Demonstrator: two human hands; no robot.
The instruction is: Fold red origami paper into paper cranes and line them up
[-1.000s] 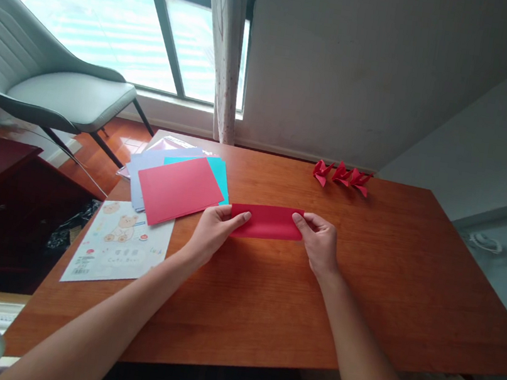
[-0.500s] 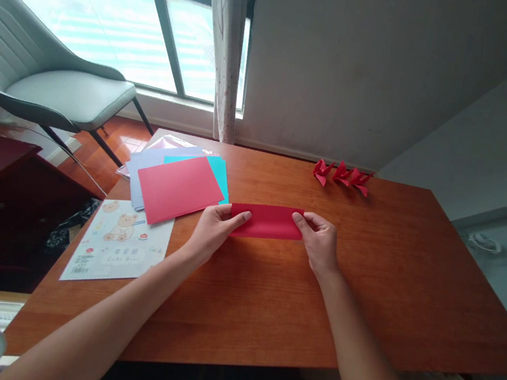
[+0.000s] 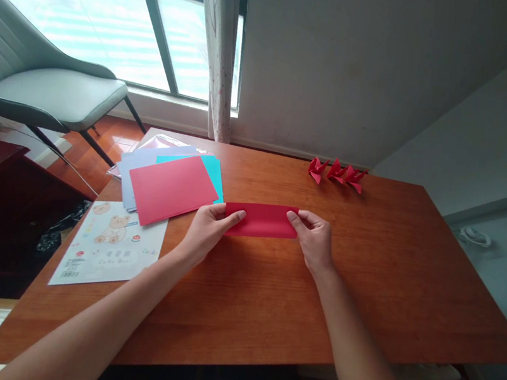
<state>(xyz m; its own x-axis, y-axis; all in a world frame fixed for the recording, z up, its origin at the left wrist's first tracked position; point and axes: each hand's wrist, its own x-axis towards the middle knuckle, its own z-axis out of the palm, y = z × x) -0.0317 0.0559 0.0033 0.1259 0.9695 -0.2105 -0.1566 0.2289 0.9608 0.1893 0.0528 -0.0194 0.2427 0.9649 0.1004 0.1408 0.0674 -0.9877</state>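
Red paper (image 3: pixel 262 220): end edges pinched by L hand (image 3: pixel 206 232), R hand (image 3: pixel 315 242); bare table (image 3: pixel 264 309) nearside.

Judged a room in a home, with a corner given to paper craft. Under the left hand (image 3: pixel 207 227) and right hand (image 3: pixel 315 240): plain wooden table (image 3: pixel 265 306) set against a bare painted wall (image 3: pixel 349 58). Beyond the left hand: large window (image 3: pixel 83 18), pale curtain (image 3: pixel 218 45), padded chair (image 3: pixel 53 90) on a wood floor (image 3: pixel 103 142). Left of that hand: loose coloured paper sheets (image 3: pixel 170 187) and a bear-printed sheet (image 3: pixel 112 245). Beyond the right hand: small folded red paper figures (image 3: pixel 337 172).
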